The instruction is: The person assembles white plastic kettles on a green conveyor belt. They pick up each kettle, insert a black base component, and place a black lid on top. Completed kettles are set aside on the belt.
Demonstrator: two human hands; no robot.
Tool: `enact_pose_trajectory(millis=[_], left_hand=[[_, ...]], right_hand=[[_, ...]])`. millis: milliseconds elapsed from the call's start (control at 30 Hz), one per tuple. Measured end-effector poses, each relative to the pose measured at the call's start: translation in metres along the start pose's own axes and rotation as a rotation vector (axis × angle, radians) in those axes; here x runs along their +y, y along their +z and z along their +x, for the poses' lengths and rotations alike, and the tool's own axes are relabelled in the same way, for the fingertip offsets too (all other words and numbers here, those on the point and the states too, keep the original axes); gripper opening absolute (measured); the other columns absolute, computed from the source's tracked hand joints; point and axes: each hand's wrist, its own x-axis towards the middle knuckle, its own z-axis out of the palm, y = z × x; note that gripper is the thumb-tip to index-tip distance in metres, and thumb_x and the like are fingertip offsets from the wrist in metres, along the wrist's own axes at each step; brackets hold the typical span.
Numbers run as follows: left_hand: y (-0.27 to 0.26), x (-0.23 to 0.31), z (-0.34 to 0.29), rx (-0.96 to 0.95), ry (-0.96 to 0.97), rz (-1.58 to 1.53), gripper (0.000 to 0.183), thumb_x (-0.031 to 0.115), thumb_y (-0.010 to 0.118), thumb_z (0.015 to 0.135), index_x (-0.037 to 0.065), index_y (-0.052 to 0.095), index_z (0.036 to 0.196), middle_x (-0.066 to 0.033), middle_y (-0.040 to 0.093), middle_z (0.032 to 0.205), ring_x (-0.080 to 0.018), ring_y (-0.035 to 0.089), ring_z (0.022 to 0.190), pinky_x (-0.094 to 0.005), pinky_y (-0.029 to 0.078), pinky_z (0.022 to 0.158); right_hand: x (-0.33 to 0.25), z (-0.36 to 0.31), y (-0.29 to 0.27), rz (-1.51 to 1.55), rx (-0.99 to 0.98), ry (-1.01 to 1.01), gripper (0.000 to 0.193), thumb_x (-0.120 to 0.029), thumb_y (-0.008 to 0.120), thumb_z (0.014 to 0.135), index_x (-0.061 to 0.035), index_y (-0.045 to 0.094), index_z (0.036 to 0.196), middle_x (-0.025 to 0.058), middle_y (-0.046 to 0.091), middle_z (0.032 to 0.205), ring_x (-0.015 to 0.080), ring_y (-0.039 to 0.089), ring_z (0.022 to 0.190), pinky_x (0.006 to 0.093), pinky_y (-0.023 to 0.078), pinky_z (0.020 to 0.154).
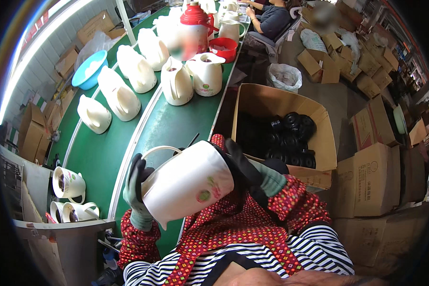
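A white thermos jug (188, 183) with a small pink and green print lies tilted on its side in front of me, above the green belt's near edge. Its spout points down toward my body. My left hand (139, 193), in a grey-green glove with dark fingers, is closed round the top end beside the handle. At the base end, my right hand (255, 171), gloved the same way, presses against the dark bottom rim. Part of its fingers and whatever lies under the palm are hidden.
Several white jugs (176, 83) stand along the green conveyor (152, 128); others lie at near left. A red flask (195, 24), a red basin (223, 50) and a blue basin (89, 70) are farther off. To my right, an open carton (319, 119) holds black round parts (293, 136). A person (271, 21) sits beyond.
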Motion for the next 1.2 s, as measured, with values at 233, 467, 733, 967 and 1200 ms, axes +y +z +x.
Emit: enact_pose_trajectory(millis=[233,467,733,967,1200], left_hand=[[0.037,-0.026,-0.021,-0.264,-0.54,-0.681,0.055,0.011,0.071,0.097,-0.003,0.053,0.148,-0.0187,0.064,0.141,-0.0261,0.068,0.119,-0.0413,0.056,0.1],[-0.011,0.022,0.036,-0.106,0.557,0.212,0.051,0.008,0.075,0.093,-0.004,0.06,0.14,-0.0369,0.057,0.142,-0.0446,0.068,0.121,-0.046,0.062,0.095],[0.028,0.019,0.021,-0.224,-0.424,-1.007,0.036,0.014,0.051,0.107,-0.001,0.061,0.138,-0.0225,0.063,0.141,-0.035,0.066,0.125,-0.0499,0.055,0.108],[0.004,0.05,0.068,-0.147,0.357,0.137,0.039,0.013,0.082,0.076,0.003,0.076,0.113,-0.0277,0.067,0.136,-0.0367,0.076,0.105,-0.043,0.063,0.088],[0.018,-0.025,0.002,-0.149,-0.193,-0.418,0.043,0.019,0.08,0.086,0.0,0.068,0.122,-0.0221,0.07,0.131,-0.0364,0.068,0.123,-0.0466,0.056,0.105]], right_hand=[[0.0,-0.043,0.03,-0.617,-0.249,-0.829,0.09,-0.035,0.065,0.103,-0.0007,0.015,0.169,0.0142,0.009,0.178,0.0288,0.013,0.163,0.0425,0.011,0.131],[0.018,-0.028,-0.014,0.378,-0.089,-0.083,0.06,-0.026,0.049,0.114,-0.0067,0.028,0.167,0.0091,0.042,0.165,0.0193,0.04,0.15,0.0373,0.026,0.129],[-0.014,-0.066,0.039,-0.866,-0.146,-0.944,0.085,-0.039,0.062,0.105,0.0011,0.02,0.167,0.0162,0.017,0.175,0.0276,0.016,0.162,0.0422,0.013,0.13],[0.022,-0.037,-0.005,-0.265,-0.097,-0.618,0.058,-0.021,0.05,0.112,-0.0039,0.031,0.164,0.0078,0.047,0.159,0.0174,0.049,0.141,0.0373,0.038,0.122],[0.022,-0.048,0.023,-0.052,0.053,-0.393,0.067,-0.037,0.049,0.113,-0.0046,0.024,0.167,0.0065,0.024,0.173,0.0165,0.027,0.156,0.0373,0.023,0.129]])
